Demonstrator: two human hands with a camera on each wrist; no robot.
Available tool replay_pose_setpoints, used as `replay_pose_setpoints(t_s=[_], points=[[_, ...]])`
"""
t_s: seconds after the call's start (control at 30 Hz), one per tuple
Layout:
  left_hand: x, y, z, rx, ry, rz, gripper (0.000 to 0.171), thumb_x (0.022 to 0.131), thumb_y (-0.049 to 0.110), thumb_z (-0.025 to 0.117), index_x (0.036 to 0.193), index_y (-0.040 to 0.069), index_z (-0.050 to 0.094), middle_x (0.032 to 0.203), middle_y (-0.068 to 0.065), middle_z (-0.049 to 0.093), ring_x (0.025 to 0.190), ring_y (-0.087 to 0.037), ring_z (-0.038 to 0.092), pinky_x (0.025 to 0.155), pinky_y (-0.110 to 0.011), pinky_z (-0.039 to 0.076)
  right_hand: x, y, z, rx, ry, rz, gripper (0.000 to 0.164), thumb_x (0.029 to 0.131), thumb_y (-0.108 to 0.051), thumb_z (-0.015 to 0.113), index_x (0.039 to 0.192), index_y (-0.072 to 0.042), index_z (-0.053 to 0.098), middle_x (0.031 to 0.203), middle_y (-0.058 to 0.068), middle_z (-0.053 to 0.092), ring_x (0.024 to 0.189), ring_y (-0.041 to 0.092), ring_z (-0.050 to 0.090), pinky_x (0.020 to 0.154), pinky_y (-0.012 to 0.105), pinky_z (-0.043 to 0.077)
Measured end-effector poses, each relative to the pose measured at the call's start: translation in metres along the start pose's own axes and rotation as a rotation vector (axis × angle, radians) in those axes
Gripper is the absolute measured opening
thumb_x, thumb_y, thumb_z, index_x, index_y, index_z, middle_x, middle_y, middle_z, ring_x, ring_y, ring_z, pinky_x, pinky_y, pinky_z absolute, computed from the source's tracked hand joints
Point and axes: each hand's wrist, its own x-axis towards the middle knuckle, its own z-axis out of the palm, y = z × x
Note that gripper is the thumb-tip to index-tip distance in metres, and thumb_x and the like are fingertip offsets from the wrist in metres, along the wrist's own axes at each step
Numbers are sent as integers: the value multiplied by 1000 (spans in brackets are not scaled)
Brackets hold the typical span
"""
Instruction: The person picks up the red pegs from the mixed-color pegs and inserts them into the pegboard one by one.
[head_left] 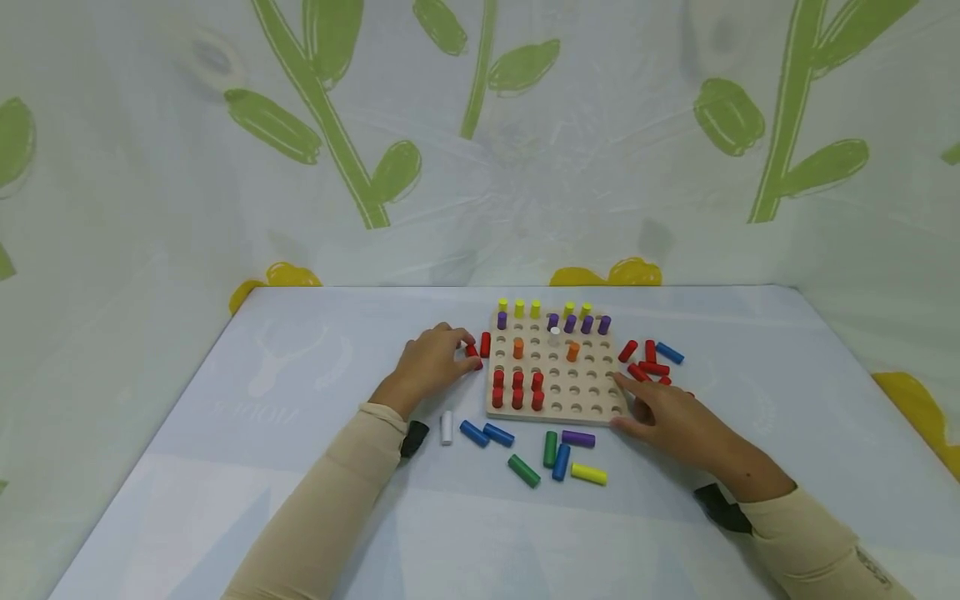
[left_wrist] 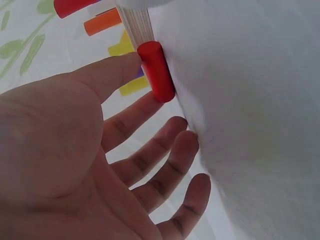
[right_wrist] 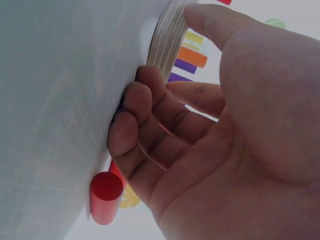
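My left hand (head_left: 429, 364) is at the left side of a wooden pegboard (head_left: 555, 369). Its thumb and index finger pinch a red peg (left_wrist: 158, 72) near the table surface, while the other fingers spread loosely. Another red peg (head_left: 485, 344) lies between that hand and the board. On the opposite side, my right hand (head_left: 675, 421) rests against the board's near right corner. The thumb touches the corner and the index fingertip the right edge; the remaining fingers bend down to the table. Red pegs (head_left: 517, 390) stand in two short rows at the board's near left.
Yellow pegs (head_left: 519, 309), purple pegs (head_left: 571, 323), two orange pegs (head_left: 573, 352) and a white peg (head_left: 554, 335) stand in the board. Loose green (head_left: 523, 471), blue (head_left: 562, 462), yellow (head_left: 588, 474) and purple (head_left: 578, 438) pegs lie in front. Loose red pegs (head_left: 651, 352) lie right.
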Motion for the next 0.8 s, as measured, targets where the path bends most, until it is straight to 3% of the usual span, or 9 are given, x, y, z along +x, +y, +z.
replay_pose_setpoints(t_s=[0.3,0.6,0.8], points=[[-3,2,0,-13,18,12,42,89,41,75,124,19,66,112,-6,64,98,-23,60,93,-44,52,1,1,0,-9,22,-24,79,87,-41,76,149,-4,45,74,1,47,74,14,47,54,22,37],[-4,5,-3,-88,4,22,41,87,34,78,121,18,63,109,-3,66,97,-21,58,98,-47,48,0,3,0,-6,23,-23,79,87,-41,76,149,-4,44,74,1,47,73,13,46,54,22,36],[-4,6,-4,-138,-21,20,39,86,29,80,118,19,60,112,-2,69,93,-19,59,88,-39,50,-1,2,1,0,33,-36,77,87,-40,76,149,-4,45,74,0,48,73,13,46,54,22,36]])
